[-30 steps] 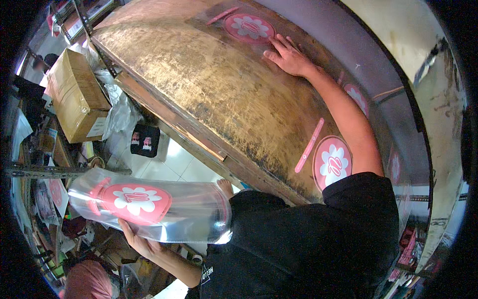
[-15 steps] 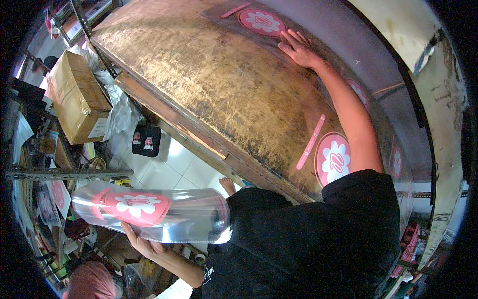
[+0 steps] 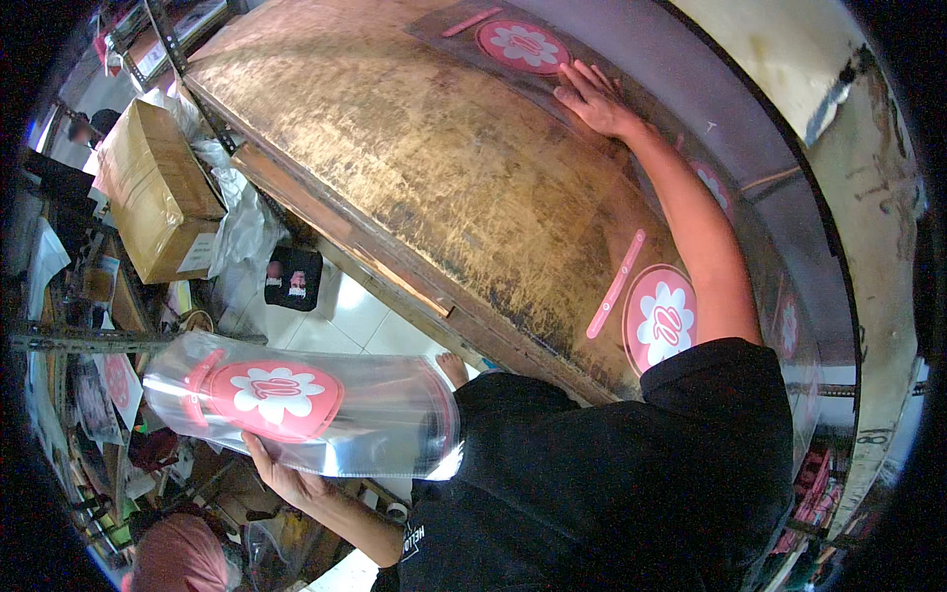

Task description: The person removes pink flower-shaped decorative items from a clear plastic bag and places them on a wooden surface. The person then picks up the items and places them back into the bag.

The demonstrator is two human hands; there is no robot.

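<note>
At the lower left, my left hand point(image 3: 288, 476) grips the near edge of a clear plastic sheet point(image 3: 395, 405), which curves into an arch. A pink oval with a white flower point(image 3: 278, 397) is printed on it. My right arm reaches up and across, and my right hand point(image 3: 595, 99) rests with fingers stretched out on another clear printed sheet point(image 3: 454, 44) lying on the worktable. Those fingertips touch near the edge of a pink oval print point(image 3: 523, 47). Closer to me on the table lie another pink oval print point(image 3: 659, 321) and a slim pink strip point(image 3: 617, 284).
The large worn brown worktable point(image 3: 395, 128) has a raised wooden edge. Left of it, a cardboard box point(image 3: 158, 192) sits by crumpled plastic wrap point(image 3: 235, 202) and metal shelving point(image 3: 89, 340). A person's pinkish head covering point(image 3: 181, 555) shows at the bottom left.
The sheet in my left hand has tilted slightly, so its pink oval print shows more fully. My right hand has stayed at about the same spot on the table.
</note>
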